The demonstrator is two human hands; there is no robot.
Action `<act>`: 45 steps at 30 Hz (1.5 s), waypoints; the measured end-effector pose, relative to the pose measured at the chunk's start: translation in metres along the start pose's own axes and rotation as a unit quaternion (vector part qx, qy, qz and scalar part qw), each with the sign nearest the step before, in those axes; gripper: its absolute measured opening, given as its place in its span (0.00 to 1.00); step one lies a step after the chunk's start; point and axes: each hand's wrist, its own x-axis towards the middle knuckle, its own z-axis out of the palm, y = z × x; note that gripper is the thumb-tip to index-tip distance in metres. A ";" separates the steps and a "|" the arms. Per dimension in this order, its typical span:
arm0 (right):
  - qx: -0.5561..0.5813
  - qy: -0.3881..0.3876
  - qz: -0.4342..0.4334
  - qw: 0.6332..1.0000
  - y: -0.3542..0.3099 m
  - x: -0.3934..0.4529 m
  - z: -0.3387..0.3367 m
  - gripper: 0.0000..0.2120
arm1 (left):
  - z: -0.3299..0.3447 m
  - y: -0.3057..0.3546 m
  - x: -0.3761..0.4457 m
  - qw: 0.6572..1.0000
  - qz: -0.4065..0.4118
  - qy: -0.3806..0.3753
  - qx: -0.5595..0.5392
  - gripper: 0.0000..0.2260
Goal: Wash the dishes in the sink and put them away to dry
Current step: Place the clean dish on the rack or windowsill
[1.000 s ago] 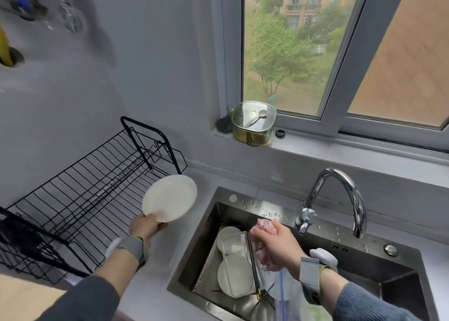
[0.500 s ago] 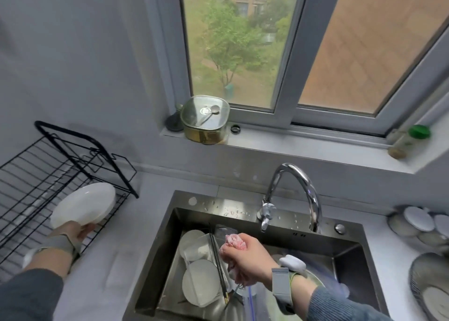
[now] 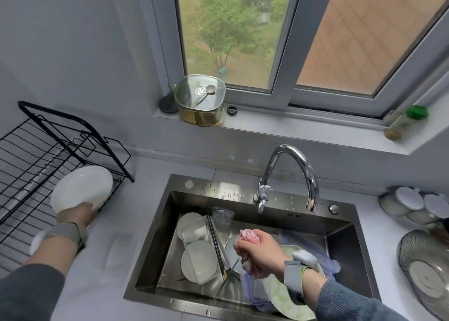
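1. Left hand (image 3: 75,217) grips the lower edge of a round white ceramic plate (image 3: 81,188), fingers curled round its rim, holding it tilted over the near end of the black wire dish rack (image 3: 29,155) on the pale countertop (image 3: 102,260).
2. Right hand (image 3: 261,254) is closed tight round a pink sponge cloth (image 3: 249,235), which sticks out above the fist; it hangs over the stainless steel sink (image 3: 243,195).
3. Inside the sink lie two more round white plates (image 3: 199,261), a pair of dark chopsticks (image 3: 216,243) slanting across them, a clear plastic container (image 3: 222,215) near the back wall, and a pale green plate (image 3: 286,301) at the front right, partly under the wrist.
4. Curved chrome tap (image 3: 296,172) stands at the sink's back edge; whether water runs I cannot tell.
5. On the windowsill (image 3: 303,131) sit a glass-lidded golden tin (image 3: 200,102) and a green-capped bottle (image 3: 405,121).
6. At the far right edge, a ribbed metal bowl (image 3: 422,272) rests on the counter.
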 end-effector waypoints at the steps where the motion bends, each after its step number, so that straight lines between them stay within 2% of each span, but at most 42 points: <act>1: -0.005 0.001 0.001 1.000 0.005 -0.002 0.001 0.12 | -0.002 -0.002 -0.027 0.994 0.041 0.024 0.095 0.33; 3: -0.008 0.006 0.006 1.000 0.014 -0.003 -0.003 0.10 | 0.013 -0.010 -0.082 0.967 0.161 0.026 0.193 0.31; 4: -0.014 0.007 0.012 1.000 0.020 -0.006 -0.004 0.09 | 0.021 -0.018 -0.114 0.952 0.218 -0.018 0.213 0.27; 6: -0.019 0.008 0.024 0.999 0.030 -0.014 -0.010 0.09 | 0.044 -0.036 -0.171 0.909 0.288 -0.154 0.258 0.18; 8: -0.022 0.017 0.040 0.999 0.043 -0.022 -0.020 0.09 | 0.067 -0.064 -0.208 0.834 0.331 -0.288 0.334 0.12; 9: -0.024 0.026 0.042 0.998 0.052 -0.026 -0.026 0.08 | 0.080 -0.078 -0.227 0.796 0.346 -0.332 0.369 0.11; 11: -0.026 0.054 0.049 0.997 0.068 -0.035 -0.039 0.05 | 0.104 -0.107 -0.263 0.733 0.364 -0.387 0.426 0.12; 14: -0.034 0.108 0.071 0.991 0.097 -0.051 -0.069 0.12 | 0.138 -0.153 -0.307 0.656 0.358 -0.441 0.497 0.16; 18: -0.049 0.160 0.106 0.980 0.151 -0.062 -0.110 0.21 | 0.166 -0.206 -0.345 0.611 0.292 -0.467 0.568 0.19; 20: -0.075 0.166 0.114 0.977 0.172 -0.065 -0.126 0.23 | 0.176 -0.225 -0.356 0.612 0.274 -0.453 0.588 0.19; 24: -0.133 0.202 0.118 0.963 0.168 -0.086 -0.137 0.21 | 0.194 -0.254 -0.369 0.648 0.250 -0.413 0.589 0.20; 28: -0.158 0.207 0.135 0.956 0.185 -0.082 -0.153 0.22 | 0.201 -0.275 -0.379 0.707 0.270 -0.332 0.564 0.30; 31: -0.176 0.197 0.131 0.956 0.175 -0.087 -0.152 0.23 | 0.204 -0.284 -0.370 0.709 0.293 -0.273 0.581 0.36; 34: -0.164 0.167 0.103 0.967 0.171 -0.087 -0.155 0.21 | 0.209 -0.288 -0.357 0.742 0.224 -0.289 0.561 0.30; 36: -0.173 0.143 0.096 0.970 0.174 -0.085 -0.159 0.18 | 0.208 -0.282 -0.354 0.752 0.190 -0.303 0.554 0.24; 38: -0.188 0.121 0.082 0.971 0.175 -0.084 -0.164 0.17 | 0.203 -0.275 -0.355 0.759 0.190 -0.289 0.551 0.19; 40: -0.199 0.104 0.081 0.971 0.180 -0.080 -0.171 0.19 | 0.197 -0.272 -0.352 0.767 0.206 -0.282 0.538 0.18; 45: -0.201 0.075 0.073 0.974 0.201 -0.063 -0.198 0.22 | 0.178 -0.266 -0.352 0.835 0.200 -0.213 0.466 0.17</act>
